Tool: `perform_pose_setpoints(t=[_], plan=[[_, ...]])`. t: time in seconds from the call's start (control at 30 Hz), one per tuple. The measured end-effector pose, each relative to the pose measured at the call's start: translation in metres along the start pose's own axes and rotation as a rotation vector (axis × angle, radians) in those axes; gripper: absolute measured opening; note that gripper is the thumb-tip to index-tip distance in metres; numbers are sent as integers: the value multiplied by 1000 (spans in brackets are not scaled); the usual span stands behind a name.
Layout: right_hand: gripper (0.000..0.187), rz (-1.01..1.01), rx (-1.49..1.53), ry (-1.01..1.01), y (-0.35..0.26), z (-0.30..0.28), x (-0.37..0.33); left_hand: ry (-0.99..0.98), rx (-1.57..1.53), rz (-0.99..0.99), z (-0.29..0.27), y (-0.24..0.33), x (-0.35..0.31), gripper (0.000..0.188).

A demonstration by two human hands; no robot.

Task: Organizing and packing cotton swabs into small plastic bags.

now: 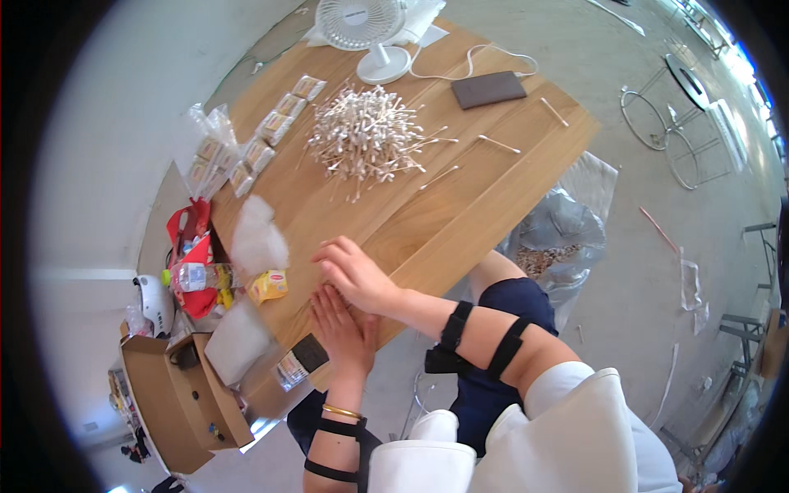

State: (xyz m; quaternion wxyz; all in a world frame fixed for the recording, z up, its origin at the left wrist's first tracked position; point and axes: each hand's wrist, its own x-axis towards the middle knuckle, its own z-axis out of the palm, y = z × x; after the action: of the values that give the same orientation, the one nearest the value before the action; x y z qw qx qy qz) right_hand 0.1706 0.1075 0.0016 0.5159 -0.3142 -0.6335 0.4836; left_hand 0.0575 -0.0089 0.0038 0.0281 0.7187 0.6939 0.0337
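Observation:
My left hand [342, 335] lies flat at the table's near edge, its fingers stretched out on the wood. Just above and to the right of it, my right hand [358, 277] reaches in with loosely bent, parted fingers, its palm side hidden. No object shows in either hand. Closest to them on the left are a small yellow packet [269, 286] and a crumpled clear plastic bag [258, 237]. Farther off, a large heap of cotton swabs [366, 135] covers the table's middle. A few loose swabs [499, 145] lie to its right.
A row of packed swab bundles [275, 126] runs along the left. At the back stand a white fan [383, 64] and a dark notebook [488, 90]. Left of the table are a bottle [201, 277] and an open cardboard box [164, 411]. A grey plastic bag [559, 222] hangs right.

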Motion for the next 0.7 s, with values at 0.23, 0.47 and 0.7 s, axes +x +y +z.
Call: perform_pose_setpoints(t=[0.23,0.47,0.7], plan=[[29,118,128,42,0,-2,4,-42,-25,5,-8,13,-24,94],[32,132,155,47,2,-2,7,-56,3,1,-14,-2,4,93],[34,169,171,33,2,-3,9,-19,16,-66,-4,0,12,92]])
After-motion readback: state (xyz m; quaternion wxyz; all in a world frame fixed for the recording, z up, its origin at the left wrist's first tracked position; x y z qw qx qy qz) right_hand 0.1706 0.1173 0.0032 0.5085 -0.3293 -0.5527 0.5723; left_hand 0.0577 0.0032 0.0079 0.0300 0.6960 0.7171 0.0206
